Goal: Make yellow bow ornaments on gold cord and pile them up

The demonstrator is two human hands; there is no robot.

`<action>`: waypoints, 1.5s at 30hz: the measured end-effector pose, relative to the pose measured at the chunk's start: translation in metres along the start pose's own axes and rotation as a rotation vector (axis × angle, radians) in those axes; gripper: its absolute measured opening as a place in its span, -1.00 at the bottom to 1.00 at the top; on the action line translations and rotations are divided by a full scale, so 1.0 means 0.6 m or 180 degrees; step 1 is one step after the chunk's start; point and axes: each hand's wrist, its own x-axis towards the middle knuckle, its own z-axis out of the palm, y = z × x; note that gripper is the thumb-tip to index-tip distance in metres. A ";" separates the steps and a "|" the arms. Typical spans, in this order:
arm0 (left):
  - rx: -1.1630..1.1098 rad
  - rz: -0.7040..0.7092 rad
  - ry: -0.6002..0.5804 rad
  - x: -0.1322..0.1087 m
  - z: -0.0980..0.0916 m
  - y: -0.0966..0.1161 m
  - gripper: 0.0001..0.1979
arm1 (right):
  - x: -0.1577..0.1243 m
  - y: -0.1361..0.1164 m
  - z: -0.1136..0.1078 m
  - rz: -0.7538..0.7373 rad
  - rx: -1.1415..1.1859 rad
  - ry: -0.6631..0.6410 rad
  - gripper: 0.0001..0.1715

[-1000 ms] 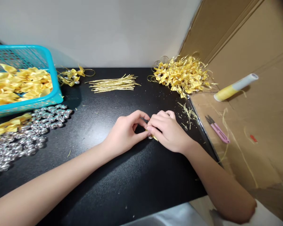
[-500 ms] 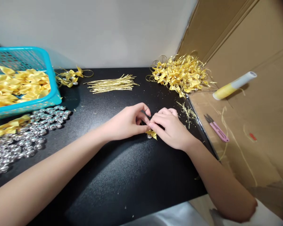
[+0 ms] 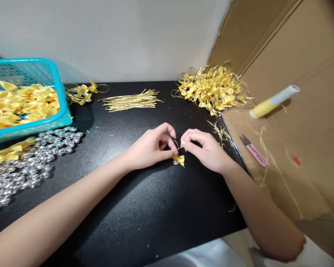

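My left hand [image 3: 158,145] pinches a thin gold cord [image 3: 179,148] between thumb and fingers over the middle of the black table. From the other side my right hand [image 3: 204,150] grips the same cord's end with thumb and index finger. Part of the cord curves upward in a loop beside my left fingers. Just below the fingertips hangs or rests a small yellow ribbon bow [image 3: 180,160], with a silver bell-like bead [image 3: 175,162] beside it. Where the cord joins the bow is partly hidden by my left thumb.
A blue basket [image 3: 61,100] of yellow ribbon bows stands at left, with many silver beads [image 3: 30,167] before it. Cut gold cords [image 3: 133,101] lie at the back. Finished-looking bow loops [image 3: 214,89] are heaped back right. Pink thread snips [image 3: 254,152] and a thread cone [image 3: 274,102] lie on cardboard.
My right hand has drawn a little to the right, away from my left fingers. A short stretch of gold cord and more of the bow now show between the hands.
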 end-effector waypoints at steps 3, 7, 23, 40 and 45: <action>-0.0046 0.0003 -0.0001 0.000 0.001 -0.001 -0.73 | 0.000 0.001 0.000 0.0063 0.0309 0.0000 -0.69; -0.0123 0.0017 -0.0066 0.002 0.003 -0.001 -0.75 | 0.000 0.000 0.002 0.0116 0.0519 0.0050 -0.69; -0.0497 -0.0118 -0.0097 0.001 0.006 0.002 -0.82 | 0.001 0.008 0.003 0.0239 0.0317 0.0281 -0.69; -0.0097 0.0171 -0.0295 0.010 -0.010 0.007 -0.76 | 0.001 0.011 0.007 0.0236 0.0313 0.0319 -0.70; 0.0548 0.0170 -0.0256 0.014 -0.019 0.016 -0.89 | 0.002 0.011 0.006 0.0263 0.0299 0.0358 -0.71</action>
